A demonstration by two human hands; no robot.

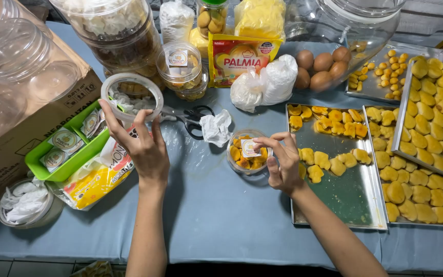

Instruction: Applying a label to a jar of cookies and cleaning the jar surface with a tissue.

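inspector: jar (249, 154), small, round, clear plastic, sits on the blue-grey plastic-covered table (221, 205) just left of the steel baking tray (344, 195). it holds yellow-orange cookies, and a small square label lies on its top. whether a lid is under that label cannot be made out.

operator: and my hands?

inspector: your right hand (284, 164) has thumb and fingers pinched at the jar's top, on the label's edge. your left hand (144, 149) is raised and clasps a clear round lid (132, 95) by its rim, with crumpled white liners showing through it.

operator: anything hidden?

inspector: your left wrist covers part of the yellow and white packet (96, 177). the scissors (193, 119) are partly hidden behind the lid and a crumpled tissue (216, 127). the cardboard box (32, 120) and the large clear jars at the left are cut off by the frame, as is the far tray at the right.

operator: textures?

inspector: the tray is dull grey metal, smeared, with glossy lumpy cookies (334, 164) scattered over it. the green plastic tray (65, 159) holds round labels. brown eggs (321, 66) sit smooth in a clear bowl beside knotted white bags (270, 82).
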